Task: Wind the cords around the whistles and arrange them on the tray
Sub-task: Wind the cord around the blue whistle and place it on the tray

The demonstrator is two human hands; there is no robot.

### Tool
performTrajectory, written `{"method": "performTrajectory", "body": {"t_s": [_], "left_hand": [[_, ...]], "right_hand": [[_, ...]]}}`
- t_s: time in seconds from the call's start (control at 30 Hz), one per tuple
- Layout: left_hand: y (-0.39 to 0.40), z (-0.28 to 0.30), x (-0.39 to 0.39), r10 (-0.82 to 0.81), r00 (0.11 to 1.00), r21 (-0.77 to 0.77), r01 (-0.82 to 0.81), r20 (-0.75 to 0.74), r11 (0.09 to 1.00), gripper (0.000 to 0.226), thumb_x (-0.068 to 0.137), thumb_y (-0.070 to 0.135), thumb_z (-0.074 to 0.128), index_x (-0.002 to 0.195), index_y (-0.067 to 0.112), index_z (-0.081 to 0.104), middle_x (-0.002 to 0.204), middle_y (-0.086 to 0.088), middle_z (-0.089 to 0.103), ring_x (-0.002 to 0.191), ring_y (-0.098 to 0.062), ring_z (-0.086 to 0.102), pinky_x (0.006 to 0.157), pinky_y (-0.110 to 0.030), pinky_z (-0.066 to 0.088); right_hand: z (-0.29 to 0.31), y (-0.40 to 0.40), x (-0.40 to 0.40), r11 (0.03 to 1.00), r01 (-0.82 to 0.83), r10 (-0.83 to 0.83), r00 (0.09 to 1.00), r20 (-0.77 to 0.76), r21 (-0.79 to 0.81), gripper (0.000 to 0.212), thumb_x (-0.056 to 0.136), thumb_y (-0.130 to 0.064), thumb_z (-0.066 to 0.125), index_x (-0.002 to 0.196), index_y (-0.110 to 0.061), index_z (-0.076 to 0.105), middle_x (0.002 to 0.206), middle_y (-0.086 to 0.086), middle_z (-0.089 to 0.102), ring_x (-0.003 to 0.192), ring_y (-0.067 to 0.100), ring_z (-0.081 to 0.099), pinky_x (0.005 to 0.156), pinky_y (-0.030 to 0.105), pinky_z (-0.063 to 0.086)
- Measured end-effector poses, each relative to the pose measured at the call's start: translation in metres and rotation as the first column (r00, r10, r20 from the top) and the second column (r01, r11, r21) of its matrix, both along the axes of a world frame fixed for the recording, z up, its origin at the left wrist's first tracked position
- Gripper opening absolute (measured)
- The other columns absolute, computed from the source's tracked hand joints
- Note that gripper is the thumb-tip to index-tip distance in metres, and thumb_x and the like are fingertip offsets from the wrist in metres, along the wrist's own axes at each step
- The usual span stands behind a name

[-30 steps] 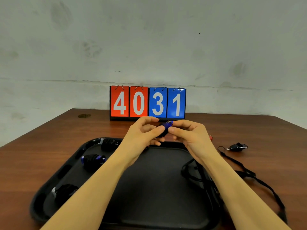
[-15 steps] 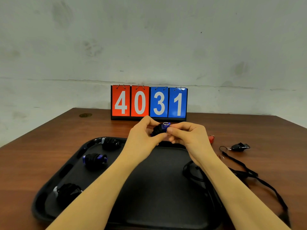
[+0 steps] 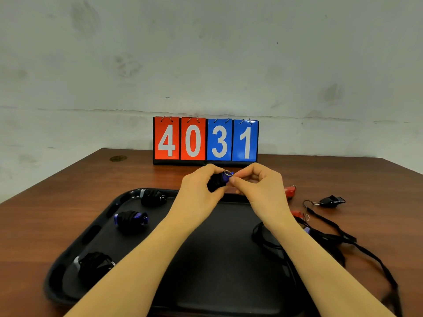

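left fingers: curled round a blue whistle (image 3: 220,180) that's already wrapped in black cord, so the left hand (image 3: 201,193) has it gripped, held up above the far edge of the tray (image 3: 206,282)
right fingers: right hand (image 3: 258,191) is pinching at the whistle's end, thumb and forefinger closed right by the little metal ring (image 3: 227,172); can't tell if it's the ring or the cord end they've got
done ones: three wound whistles sit on the tray's left side, in a loose column: far one (image 3: 153,197), middle one (image 3: 131,220) showing blue through the wraps, near one (image 3: 95,266) with a bit of white
loose cord: a black tangle (image 3: 265,236) lies on the tray's right side, partly under the right forearm
still unwound: on the tabletop (image 3: 45,220) right of the tray, a black whistle (image 3: 332,201) with its cord (image 3: 366,255) trailing toward the near edge, plus two red ones, one (image 3: 290,191) just past the right hand and one (image 3: 297,213) beside the wrist, mostly hidden
back of tabletop: flip scoreboard (image 3: 206,140) reading 4031, two red cards then two blue
wall: plain and scuffed, nothing else to say
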State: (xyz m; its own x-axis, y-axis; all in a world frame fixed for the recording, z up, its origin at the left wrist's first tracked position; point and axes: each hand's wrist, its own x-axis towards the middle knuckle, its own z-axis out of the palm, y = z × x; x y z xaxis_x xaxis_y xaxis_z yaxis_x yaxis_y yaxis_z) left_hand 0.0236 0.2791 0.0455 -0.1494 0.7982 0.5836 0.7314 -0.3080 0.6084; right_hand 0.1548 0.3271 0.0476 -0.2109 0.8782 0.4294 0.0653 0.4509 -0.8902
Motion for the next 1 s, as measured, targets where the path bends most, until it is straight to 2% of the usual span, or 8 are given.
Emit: {"method": "performTrajectory", "body": {"t_s": [0.07,0.2,0.37,0.53,0.7,0.87,0.93,1.0], "left_hand": [[-0.0001,-0.0001,0.0009,0.002,1.0,-0.012,-0.002,-0.011,1.0,0.028,0.082,0.02,0.067,0.109,0.023,0.059,0.1,0.013,0.059,0.083,0.004,0.051,0.07,-0.001,0.04],[-0.0001,0.0003,0.0036,0.013,1.0,0.0,-0.013,-0.01,1.0,0.026,0.082,0.02,0.068,0.106,0.023,0.059,0.093,0.016,0.057,0.08,0.004,0.052,0.068,-0.005,0.041],[-0.001,0.0,-0.0032,0.023,0.998,0.024,-0.024,0.051,0.999,0.025,0.081,0.019,0.069,0.103,0.023,0.059,0.085,0.021,0.055,0.081,0.007,0.053,0.07,0.005,0.037],[-0.0003,-0.0013,-0.0043,0.006,0.998,0.017,-0.007,0.067,1.0,0.025,0.081,0.018,0.068,0.102,0.024,0.055,0.09,0.018,0.056,0.083,0.006,0.053,0.071,0.005,0.038],[-0.0003,-0.0018,-0.0021,-0.076,0.996,-0.011,0.077,0.048,0.997,0.025,0.086,0.015,0.062,0.102,0.025,0.045,0.101,0.012,0.057,0.087,0.002,0.055,0.07,0.002,0.041],[0.0017,-0.0035,-0.0026,-0.141,0.988,-0.044,0.144,0.067,0.989,0.029,0.09,0.008,0.055,0.103,0.027,0.037,0.115,0.005,0.051,0.105,-0.004,0.051,0.072,-0.007,0.043],[0.002,-0.0045,-0.0036,-0.182,0.977,-0.053,0.188,0.109,0.981,0.029,0.09,0.007,0.054,0.104,0.025,0.036,0.117,0.004,0.049,0.108,-0.005,0.05,0.074,-0.007,0.044],[0.0016,-0.0033,-0.003,-0.232,0.947,-0.046,0.248,0.223,0.968,0.024,0.091,0.006,0.051,0.102,0.024,0.039,0.113,0.005,0.05,0.108,-0.003,0.05,0.073,-0.003,0.045]], "right_hand": [[-0.0007,-0.0013,-0.0014,0.998,0.026,-0.029,0.998,0.056,0.052,0.009,0.079,-0.006,0.07,0.078,-0.014,0.065,0.078,0.003,0.069,0.078,0.015,0.069,0.077,0.034,0.057],[0.0004,-0.0036,0.0008,0.993,0.015,-0.025,0.996,0.088,0.113,0.009,0.081,-0.007,0.067,0.082,-0.015,0.064,0.079,0.0,0.069,0.076,0.011,0.068,0.077,0.033,0.058],[-0.0014,-0.0058,0.0015,0.983,-0.082,0.054,0.984,0.168,0.163,0.022,0.083,-0.006,0.064,0.094,-0.026,0.063,0.09,-0.005,0.068,0.085,0.009,0.066,0.082,0.026,0.055],[-0.0017,-0.0044,0.0021,0.972,-0.125,0.094,0.983,0.16,0.197,0.022,0.085,-0.001,0.06,0.101,-0.016,0.066,0.094,-0.004,0.069,0.086,0.003,0.067,0.079,0.016,0.052],[-0.0026,0.001,0.0025,0.903,-0.041,-0.05,0.979,0.199,0.427,0.012,0.08,-0.001,0.067,0.087,-0.009,0.069,0.097,-0.008,0.059,0.096,0.005,0.059,0.086,0.013,0.048],[-0.0034,0.0003,0.0014,0.905,-0.069,-0.019,0.979,0.202,0.419,0.017,0.08,0.0,0.067,0.092,-0.011,0.07,0.094,-0.009,0.065,0.095,0.001,0.061,0.086,0.01,0.047],[-0.0039,0.0003,0.0017,0.903,-0.061,-0.025,0.981,0.195,0.425,0.019,0.08,0.0,0.066,0.096,-0.01,0.07,0.095,-0.008,0.066,0.095,0.0,0.062,0.086,0.008,0.045],[-0.0038,0.0007,0.0029,0.898,-0.053,-0.03,0.983,0.181,0.436,0.021,0.08,-0.002,0.066,0.098,-0.011,0.07,0.095,-0.009,0.066,0.096,0.0,0.062,0.086,0.008,0.045]]}}
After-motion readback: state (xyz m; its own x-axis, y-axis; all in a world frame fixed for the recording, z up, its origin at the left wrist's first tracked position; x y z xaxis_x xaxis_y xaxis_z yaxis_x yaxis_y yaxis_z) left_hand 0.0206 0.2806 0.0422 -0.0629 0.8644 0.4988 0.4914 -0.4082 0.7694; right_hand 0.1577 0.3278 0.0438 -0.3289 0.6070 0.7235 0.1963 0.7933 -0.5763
